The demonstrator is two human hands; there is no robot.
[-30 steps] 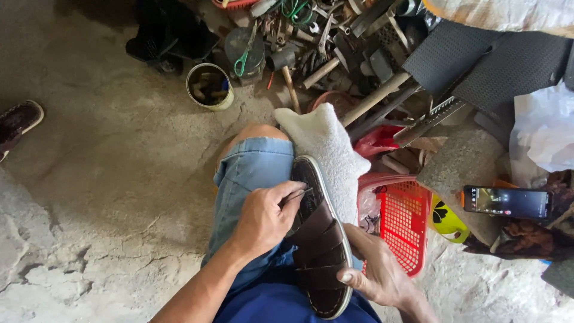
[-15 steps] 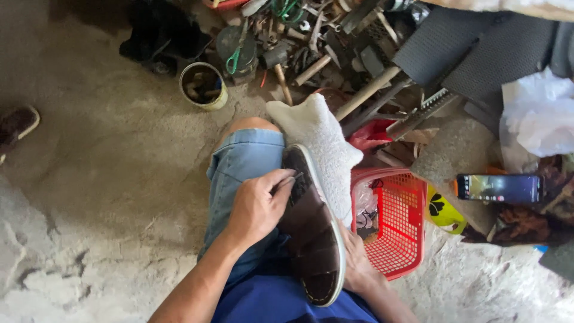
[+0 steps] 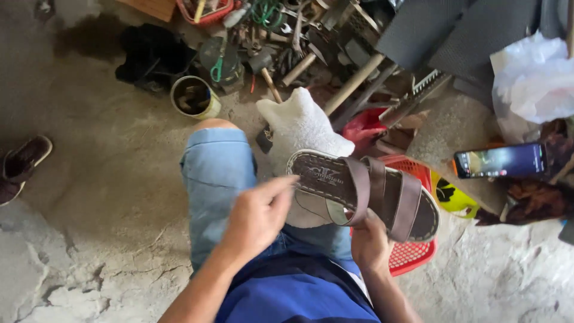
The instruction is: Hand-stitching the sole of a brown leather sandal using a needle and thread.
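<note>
Over lap | right hand [image 3: 369, 244] grips brown strapped leather sandal [image 3: 365, 192] | left hand [image 3: 258, 218] loose, fingertips at heel

The sandal [image 3: 365, 194] hides the right hand's [image 3: 371, 242] fingertips; left fingers [image 3: 272, 194] blurred

— What lies about me on the floor?

— One round tin can [image 3: 194, 97], open-topped, on the concrete by my knee. One dark shoe [image 3: 23, 164] at the far left edge. One white cloth [image 3: 301, 128] draped over my leg.

— And to my right?

— One red plastic basket [image 3: 412, 251], mesh-sided. One phone [image 3: 501, 161], screen lit, lying flat. One white plastic bag [image 3: 532, 84] near the corner. One yellow container [image 3: 451, 199] beside the basket.

— Ahead of me?

— A heap of tools, among them wooden handles [image 3: 353, 84] and a green cord [image 3: 268, 12]; dark ribbed sheets [image 3: 454, 36] behind.
</note>
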